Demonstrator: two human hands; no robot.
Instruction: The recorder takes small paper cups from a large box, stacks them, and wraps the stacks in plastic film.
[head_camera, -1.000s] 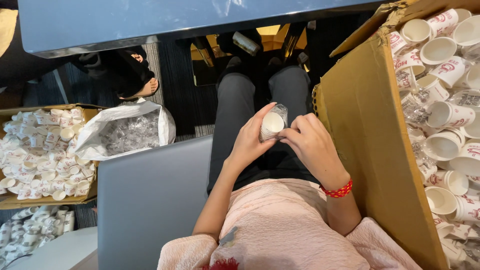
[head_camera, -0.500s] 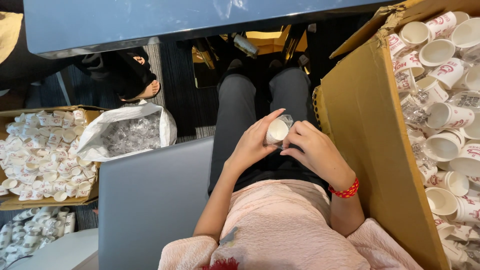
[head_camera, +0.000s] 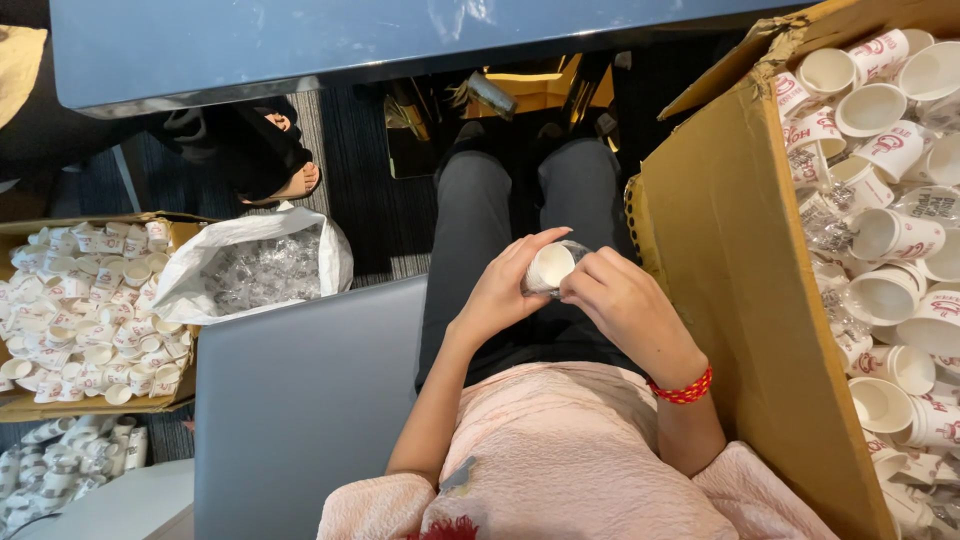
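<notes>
One small white paper cup (head_camera: 551, 266) held over the lap, between two hands, mouth turned toward the camera. Left hand (head_camera: 500, 293) wrapped around its side, fingers (head_camera: 535, 243) curled closed on it. Right hand (head_camera: 625, 305) touching the cup's right edge, fingers (head_camera: 583, 285) pinched narrow on a bit of clear plastic wrap (head_camera: 575, 250) around the cup. One red bracelet (head_camera: 683, 390) on the right wrist. Two dark-trousered legs beneath. To the right, one open cardboard box (head_camera: 745, 300) heaped with white cups printed in red, too many to count exactly. To the left, one white bag (head_camera: 205, 275) of crumpled clear wrappers, touching a second cardboard box (head_camera: 30, 405) full of small cups. One grey seat panel (head_camera: 300, 400) beside the lap. One blue counter (head_camera: 250, 45) across the top, one sandalled foot (head_camera: 285, 180) under it.
</notes>
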